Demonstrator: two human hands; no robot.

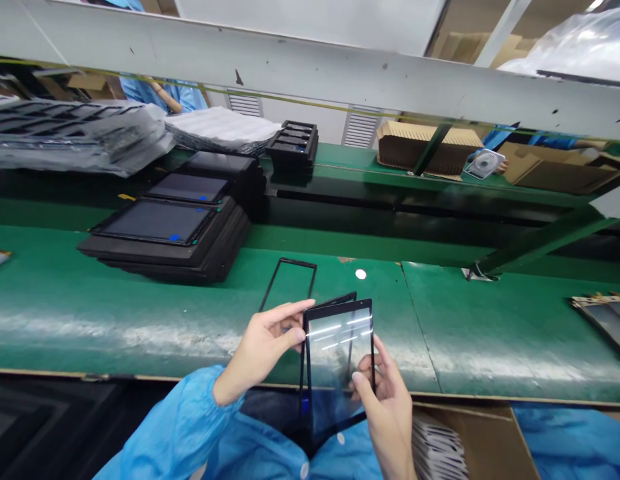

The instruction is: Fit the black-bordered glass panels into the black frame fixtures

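A clear glass screen panel with a black border (333,380) is held up in front of my chest. Behind it, slightly askew, a thin black frame (353,296) shows past the top and left edges. My left hand (260,343) pinches the upper left edge, with its thumb at the panel and its fingers behind, by the frame. On the lower right side, my right hand (387,400) grips the panel with the thumb on its front and fingers seen through the glass. A second black frame (299,263) lies on the green bench (215,303) just beyond my hands.
Stacked black trays (215,253) bearing dark screens stand at the left. Wrapped panels (80,133), a black bin (293,143), a divided cardboard box (430,143) and a small white fan (485,163) sit further back. A slanted green post (535,243) rises at right.
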